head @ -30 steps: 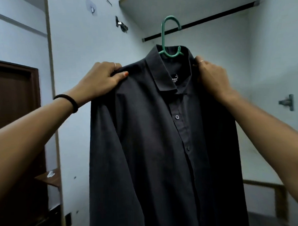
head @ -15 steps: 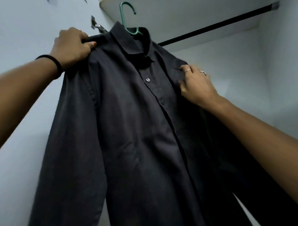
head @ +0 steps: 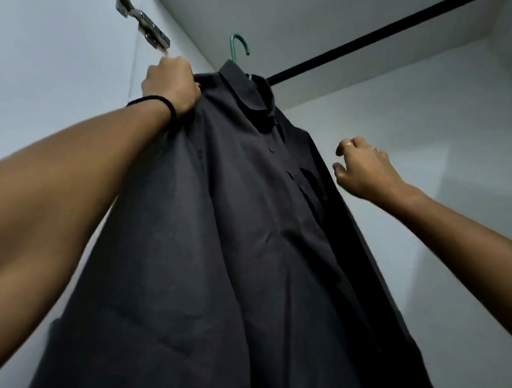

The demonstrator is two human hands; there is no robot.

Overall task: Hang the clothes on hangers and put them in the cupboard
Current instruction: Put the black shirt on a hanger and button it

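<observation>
Hanging inside the white cupboard [head: 392, 129], one dark shirt [head: 251, 238] is riding one green hanger [head: 238, 46] just beside the single black rail [head: 388, 31]; left hand [head: 171, 86] is gripping its shoulder, right hand [head: 362, 168] is hovering beside it, fingers loosely curled, holding nothing.

L hand [head: 171, 86] raised, gripping – R hand [head: 362, 171] loosely curled.

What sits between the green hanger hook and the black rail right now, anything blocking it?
Nothing visible. The hanger hook is in open air left of the rail, not yet over it. The left hand holds the shirt shoulder; the right hand is off the fabric.
</observation>
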